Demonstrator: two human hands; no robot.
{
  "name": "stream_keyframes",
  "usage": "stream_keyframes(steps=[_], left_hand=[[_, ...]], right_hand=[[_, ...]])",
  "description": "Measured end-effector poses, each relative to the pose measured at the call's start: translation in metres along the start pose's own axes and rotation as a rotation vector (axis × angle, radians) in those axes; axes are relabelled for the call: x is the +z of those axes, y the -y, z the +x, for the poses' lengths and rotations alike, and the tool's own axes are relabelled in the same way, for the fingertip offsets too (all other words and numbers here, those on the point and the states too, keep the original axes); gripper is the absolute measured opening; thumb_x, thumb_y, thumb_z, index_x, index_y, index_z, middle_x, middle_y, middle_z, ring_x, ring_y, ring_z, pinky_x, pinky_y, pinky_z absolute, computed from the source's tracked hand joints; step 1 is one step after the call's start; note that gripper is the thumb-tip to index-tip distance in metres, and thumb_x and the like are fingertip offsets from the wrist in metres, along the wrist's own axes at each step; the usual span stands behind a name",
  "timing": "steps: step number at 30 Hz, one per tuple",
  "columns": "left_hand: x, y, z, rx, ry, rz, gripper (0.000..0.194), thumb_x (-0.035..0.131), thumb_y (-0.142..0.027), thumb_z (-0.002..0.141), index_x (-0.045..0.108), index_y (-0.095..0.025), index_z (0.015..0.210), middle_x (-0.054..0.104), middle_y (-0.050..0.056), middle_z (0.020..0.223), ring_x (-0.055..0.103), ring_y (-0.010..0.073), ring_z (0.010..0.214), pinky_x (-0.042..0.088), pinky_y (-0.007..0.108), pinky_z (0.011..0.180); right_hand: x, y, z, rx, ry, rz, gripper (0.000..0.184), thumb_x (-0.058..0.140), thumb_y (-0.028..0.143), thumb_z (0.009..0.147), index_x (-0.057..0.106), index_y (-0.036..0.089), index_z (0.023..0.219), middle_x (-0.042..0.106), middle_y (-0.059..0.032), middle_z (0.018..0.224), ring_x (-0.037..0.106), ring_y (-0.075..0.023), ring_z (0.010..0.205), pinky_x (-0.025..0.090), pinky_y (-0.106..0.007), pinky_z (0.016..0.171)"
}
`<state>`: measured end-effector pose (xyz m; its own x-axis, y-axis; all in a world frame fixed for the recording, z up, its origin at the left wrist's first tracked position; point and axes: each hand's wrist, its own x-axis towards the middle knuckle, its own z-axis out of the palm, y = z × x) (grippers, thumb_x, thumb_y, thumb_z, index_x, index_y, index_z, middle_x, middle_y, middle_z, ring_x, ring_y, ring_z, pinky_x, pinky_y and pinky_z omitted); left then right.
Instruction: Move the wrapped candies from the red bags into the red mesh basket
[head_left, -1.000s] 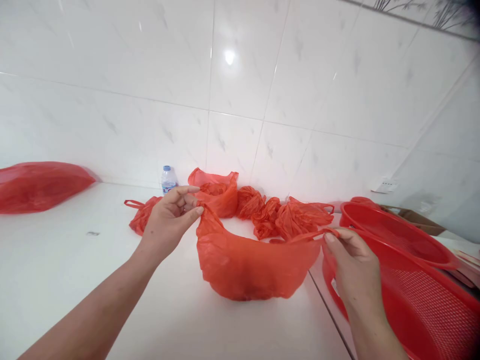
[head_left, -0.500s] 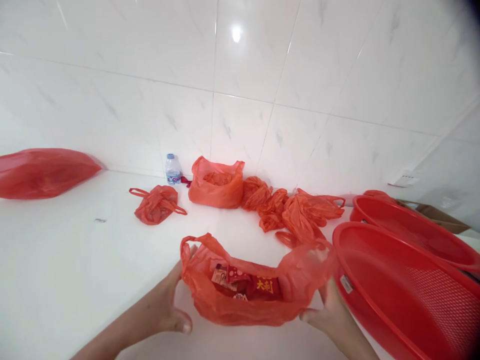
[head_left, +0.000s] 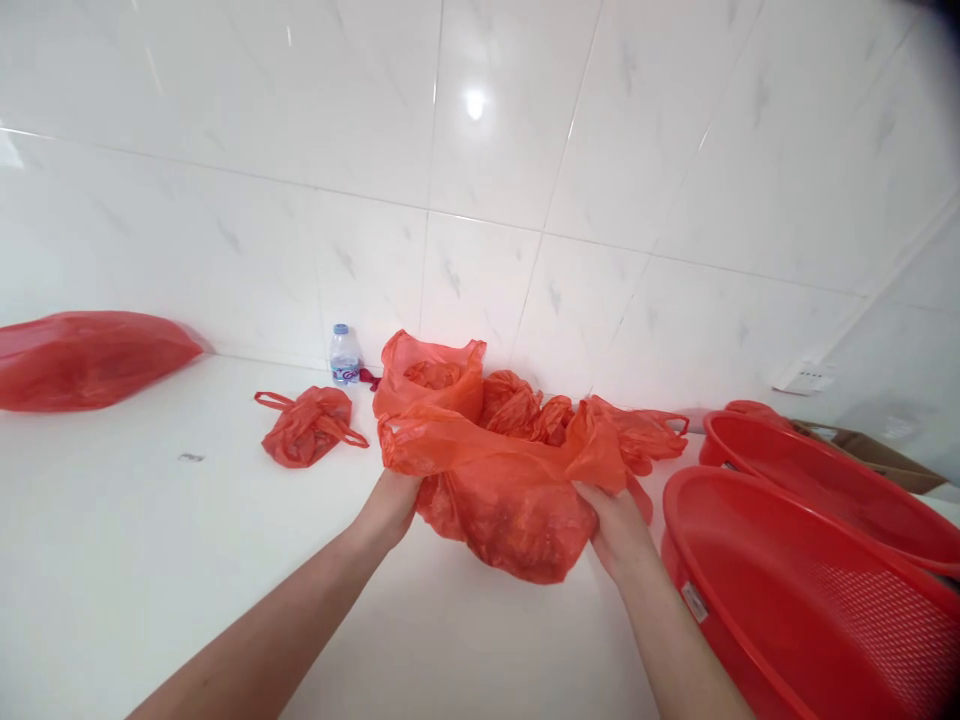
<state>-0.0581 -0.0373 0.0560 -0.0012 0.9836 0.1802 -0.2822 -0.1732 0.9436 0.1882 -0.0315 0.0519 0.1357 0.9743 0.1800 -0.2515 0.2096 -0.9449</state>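
Note:
Both my hands hold a filled red plastic bag [head_left: 510, 505] lifted a little above the white counter [head_left: 150, 560]. My left hand [head_left: 390, 505] grips the bag's left side, its fingers mostly hidden by the plastic. On the right side, my right hand [head_left: 619, 525] is closed on the bag's edge. The bag's top rim is bunched between the two hands.
Behind the held bag lie several more red bags [head_left: 592, 425], one standing open [head_left: 431, 375], one tied at the left [head_left: 307, 425]. A small water bottle [head_left: 343, 354] stands at the tiled wall. Two red mesh baskets [head_left: 810, 590] sit at the right. A large red bag [head_left: 82, 358] lies far left.
The bag stood open low on the counter with packets showing inside; now both hands have gathered it and raised it away from me, and its mouth is bunched closed.

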Motion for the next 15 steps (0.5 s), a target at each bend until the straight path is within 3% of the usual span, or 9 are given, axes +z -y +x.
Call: stream_keyframes(steps=[4, 9, 12, 15], left_hand=[[-0.007, 0.031, 0.018, -0.152, -0.043, -0.170, 0.033, 0.064, -0.034, 0.078, 0.059, -0.020, 0.108, 0.066, 0.010, 0.116, 0.063, 0.0281, 0.104, 0.054, 0.038, 0.085], [-0.018, 0.073, 0.030, -0.279, -0.119, -0.247, 0.027, 0.063, -0.037, 0.078, 0.060, -0.017, 0.097, 0.071, 0.014, 0.102, 0.068, 0.0282, 0.092, 0.056, 0.043, 0.081], [-0.021, 0.082, 0.030, -0.304, -0.128, -0.249, 0.028, 0.065, -0.039, 0.077, 0.060, -0.018, 0.094, 0.072, 0.013, 0.098, 0.069, 0.0275, 0.090, 0.056, 0.042, 0.080], [-0.022, 0.083, 0.028, -0.315, -0.122, -0.231, 0.026, 0.067, -0.037, 0.075, 0.060, -0.019, 0.092, 0.072, 0.011, 0.094, 0.069, 0.0265, 0.087, 0.056, 0.040, 0.078]], right_hand=[[0.001, -0.030, 0.017, 0.021, -0.020, 0.049, 0.054, 0.079, 0.032, 0.059, 0.064, 0.022, 0.111, 0.067, -0.0085, 0.114, 0.061, -0.0296, 0.108, 0.049, -0.044, 0.093], [-0.017, -0.082, 0.031, 0.170, 0.038, -0.041, 0.043, 0.076, 0.041, 0.066, 0.065, 0.019, 0.102, 0.070, -0.0080, 0.104, 0.065, -0.0282, 0.099, 0.052, -0.042, 0.085], [-0.030, -0.104, 0.033, 0.191, 0.072, -0.156, 0.044, 0.075, 0.045, 0.067, 0.066, 0.017, 0.099, 0.070, -0.0095, 0.103, 0.064, -0.0289, 0.100, 0.051, -0.042, 0.086], [-0.035, -0.109, 0.029, 0.200, 0.134, -0.209, 0.041, 0.073, 0.046, 0.069, 0.066, 0.017, 0.098, 0.071, -0.0084, 0.099, 0.065, -0.0272, 0.097, 0.050, -0.041, 0.086]])
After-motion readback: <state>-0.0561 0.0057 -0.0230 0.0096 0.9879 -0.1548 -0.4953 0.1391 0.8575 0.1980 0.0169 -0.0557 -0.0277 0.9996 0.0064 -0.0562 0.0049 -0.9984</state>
